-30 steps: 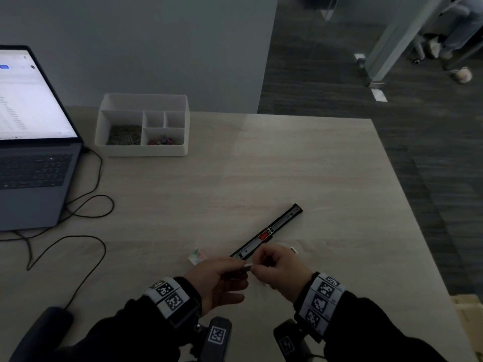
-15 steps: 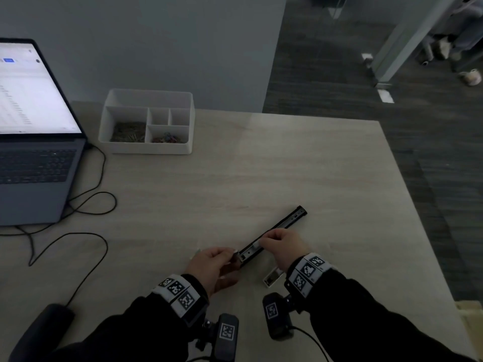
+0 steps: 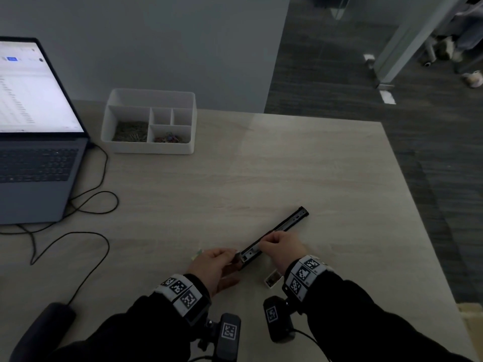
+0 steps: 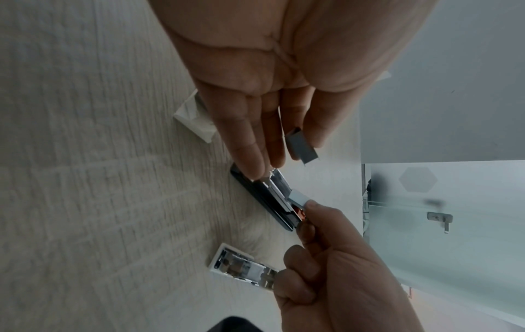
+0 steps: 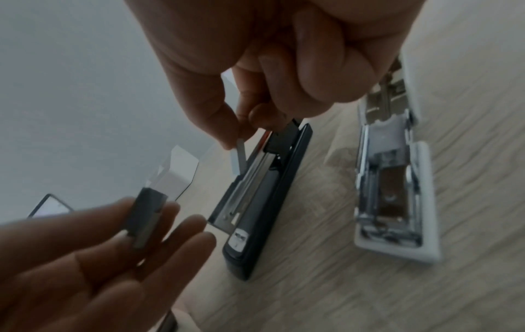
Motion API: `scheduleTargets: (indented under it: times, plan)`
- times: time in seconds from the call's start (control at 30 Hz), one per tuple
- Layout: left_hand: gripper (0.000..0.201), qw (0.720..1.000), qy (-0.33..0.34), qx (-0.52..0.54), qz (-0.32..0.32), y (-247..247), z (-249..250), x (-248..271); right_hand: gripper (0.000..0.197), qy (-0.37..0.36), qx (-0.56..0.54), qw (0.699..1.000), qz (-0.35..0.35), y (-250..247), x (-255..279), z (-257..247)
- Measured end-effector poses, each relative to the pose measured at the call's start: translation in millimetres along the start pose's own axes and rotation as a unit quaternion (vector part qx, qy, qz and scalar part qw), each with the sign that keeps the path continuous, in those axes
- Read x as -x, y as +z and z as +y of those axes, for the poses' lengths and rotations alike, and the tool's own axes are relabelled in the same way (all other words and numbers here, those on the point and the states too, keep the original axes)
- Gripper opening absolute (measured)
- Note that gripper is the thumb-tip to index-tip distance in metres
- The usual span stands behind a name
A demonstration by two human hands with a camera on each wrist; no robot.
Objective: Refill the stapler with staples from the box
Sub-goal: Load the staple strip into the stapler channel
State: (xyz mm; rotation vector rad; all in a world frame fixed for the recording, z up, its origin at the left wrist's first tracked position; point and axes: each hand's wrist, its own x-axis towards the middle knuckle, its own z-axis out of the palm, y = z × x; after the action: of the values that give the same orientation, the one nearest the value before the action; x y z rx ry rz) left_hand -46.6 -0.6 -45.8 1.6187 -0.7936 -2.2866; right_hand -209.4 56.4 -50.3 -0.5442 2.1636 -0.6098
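- The stapler (image 3: 271, 237) lies opened out flat on the table (image 3: 300, 165), a long black bar running diagonally from near the person's hands toward the far right.
- The left hand (image 3: 213, 267) sits at the stapler's near end. The head view shows only its back — the left wrist view shows the fingers nearly straight, with a short strip of staples (image 4: 301, 145) pinched between the thumb and a finger. The 2 lower fingertips (image 4: 252, 170) reach the end of the metal channel.
- The right hand (image 3: 283, 248) is over the middle of the stapler, fingers curled. Its thumb and forefinger pinch a second, smaller strip of staples (image 5: 239, 157) just above the open channel; whether that strip already touches the rail I cannot tell.
- The right wrist view shows the inside of the stapler (image 5: 264, 195): a silver rail in a black body, with a bit of red by the pusher near the fingers. From the head camera this is too small to make out.
- A small white object (image 3: 273, 279) with metal parts inside lies on the table just beside the right wrist. The right wrist view shows it as an open white shell (image 5: 395, 186). What it is I cannot say.
- A small white box (image 4: 196, 116), partly hidden behind the left hand, rests on the table; the head view shows only its corner.
- At the far left stand an open laptop (image 3: 34, 142) and a white divided tray (image 3: 149, 121), well apart from the hands.
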Motion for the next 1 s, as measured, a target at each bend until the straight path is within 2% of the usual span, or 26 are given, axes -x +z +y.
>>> scheduleTargets:
  times: [0.27, 0.47, 0.63, 0.77, 0.87, 1.0]
  plan:
    - [0.009, 1.0, -0.004, 0.003, 0.0, -1, 0, 0, 0.01, -0.023, 0.01, 1.0, -0.016, -5, 3, -2]
    - [0.009, 1.0, -0.003, -0.001, -0.004, 0, 2, 2, 0.015, -0.029, 0.103, 0.994, -0.011, -5, 2, -4]
    - [0.008, 1.0, 0.003, -0.012, -0.002, 1, 3, 3, 0.017, -0.071, 0.166, 0.982, -0.056, -11, 13, -11]
    - [0.009, 1.0, 0.006, -0.003, -0.01, 2, 6, 5, 0.009, -0.112, 0.068, 0.991, -0.033, -10, 21, -9]
    - [0.012, 1.0, 0.001, -0.001, -0.02, 4, 8, 7, 0.002, -0.15, -0.02, 0.987, -0.054, -3, 26, -5]
    - [0.013, 0.999, 0.002, -0.016, -0.035, 6, 6, 8, 0.007, -0.131, -0.067, 0.987, -0.064, -1, 32, -6]
